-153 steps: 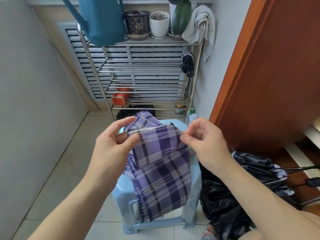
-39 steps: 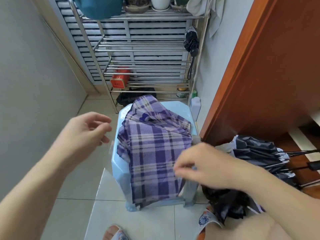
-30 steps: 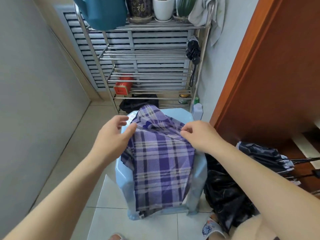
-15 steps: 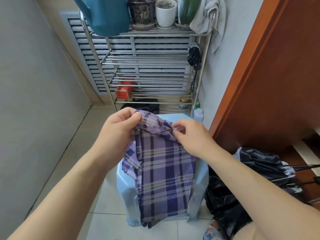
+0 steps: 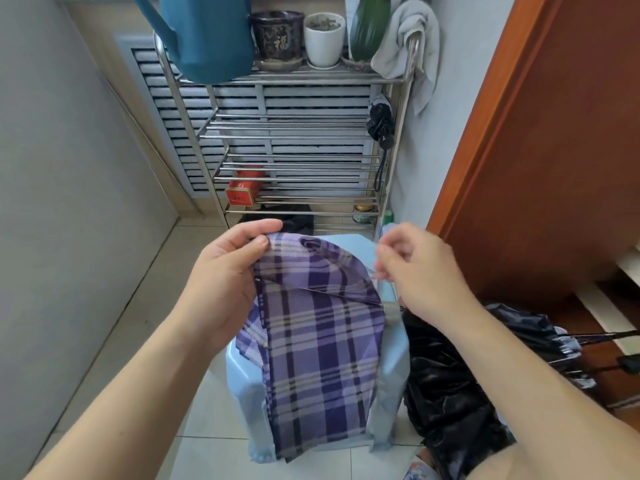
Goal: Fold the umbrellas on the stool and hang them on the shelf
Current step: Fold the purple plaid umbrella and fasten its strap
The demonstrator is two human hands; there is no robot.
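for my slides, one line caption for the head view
Both hands, left and right, fold a purple plaid umbrella over a blue stool.

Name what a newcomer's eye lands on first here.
The purple plaid umbrella draped over the pale blue stool at centre, its top edge held by the left hand and right hand. Behind stands the metal shelf, a teal watering can on top.

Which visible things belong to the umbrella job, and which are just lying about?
Job: purple plaid umbrella, stool, shelf, black umbrella, hung umbrella.
Lying about: watering can, flowerpots, towel, red tin.
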